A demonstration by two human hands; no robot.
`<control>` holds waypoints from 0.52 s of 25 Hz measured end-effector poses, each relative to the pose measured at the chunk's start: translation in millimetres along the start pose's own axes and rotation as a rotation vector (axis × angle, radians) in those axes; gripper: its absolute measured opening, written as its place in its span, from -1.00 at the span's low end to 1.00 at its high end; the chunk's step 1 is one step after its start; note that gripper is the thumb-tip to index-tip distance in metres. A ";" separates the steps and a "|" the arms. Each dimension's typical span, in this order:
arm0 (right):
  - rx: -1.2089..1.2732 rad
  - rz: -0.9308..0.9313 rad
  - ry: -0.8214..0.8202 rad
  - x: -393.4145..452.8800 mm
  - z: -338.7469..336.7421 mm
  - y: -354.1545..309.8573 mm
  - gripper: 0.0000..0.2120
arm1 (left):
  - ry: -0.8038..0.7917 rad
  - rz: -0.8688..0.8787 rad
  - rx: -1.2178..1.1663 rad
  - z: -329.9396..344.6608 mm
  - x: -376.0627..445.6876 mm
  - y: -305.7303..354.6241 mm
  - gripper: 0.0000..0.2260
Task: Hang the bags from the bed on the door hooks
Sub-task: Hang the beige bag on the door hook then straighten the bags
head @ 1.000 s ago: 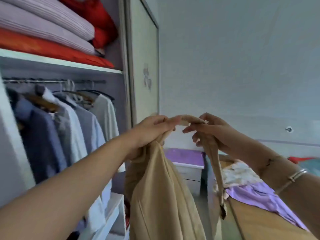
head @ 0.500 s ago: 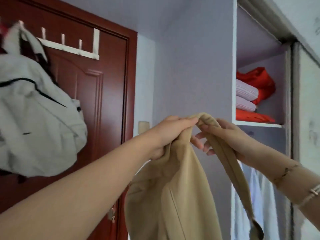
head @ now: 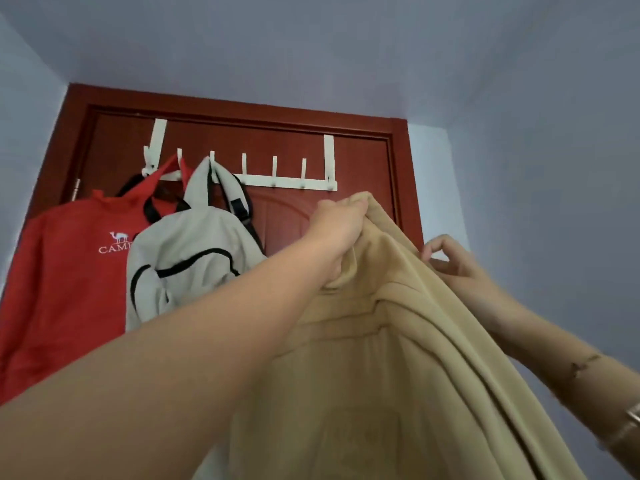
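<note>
View swung from wardrobe to the red door point(head: 291, 216) — the hook rack point(head: 277, 183) came fully into sight. The left hand point(head: 337, 225) raised the tan bag point(head: 374, 341) toward it — the right hand point(head: 453, 268) slipped behind the strap.

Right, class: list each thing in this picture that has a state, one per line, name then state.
door: shut
hook rack: over the door top, right-hand hooks free
red bag: hung
grey backpack: hung
tan bag: held up, not yet hung
left hand: gripping tan bag
right hand: on tan bag's edge
</note>
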State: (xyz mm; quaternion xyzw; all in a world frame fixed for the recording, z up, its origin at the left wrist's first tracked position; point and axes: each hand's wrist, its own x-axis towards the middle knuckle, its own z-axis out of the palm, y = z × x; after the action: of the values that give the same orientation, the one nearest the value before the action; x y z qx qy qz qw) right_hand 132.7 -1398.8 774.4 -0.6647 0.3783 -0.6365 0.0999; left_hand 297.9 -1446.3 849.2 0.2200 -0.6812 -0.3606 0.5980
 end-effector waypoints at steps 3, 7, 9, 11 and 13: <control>-0.084 -0.119 0.009 70.7 30.5 23.0 -0.74 | 0.133 0.083 0.054 -24.0 67.4 -14.4 -0.55; -0.147 -0.213 -0.059 165.0 51.9 60.0 -0.70 | 0.180 0.154 0.041 -54.9 137.3 -43.6 -0.77; -0.149 -0.255 -0.058 210.4 64.2 67.3 -0.61 | 0.204 0.187 0.080 -67.1 164.4 -52.7 -0.78; -0.119 -0.305 -0.062 254.0 76.0 71.2 -0.52 | 0.260 0.244 0.132 -78.0 193.3 -54.5 -0.77; -0.095 -0.360 -0.074 290.3 88.1 69.2 -0.44 | 0.320 0.306 0.181 -87.6 223.4 -49.2 -0.75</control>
State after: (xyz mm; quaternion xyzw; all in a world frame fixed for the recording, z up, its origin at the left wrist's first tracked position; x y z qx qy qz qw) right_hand 159.9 -1660.5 940.5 -0.7485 0.2791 -0.6007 -0.0334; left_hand 334.6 -1661.1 960.8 0.2213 -0.6326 -0.1641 0.7238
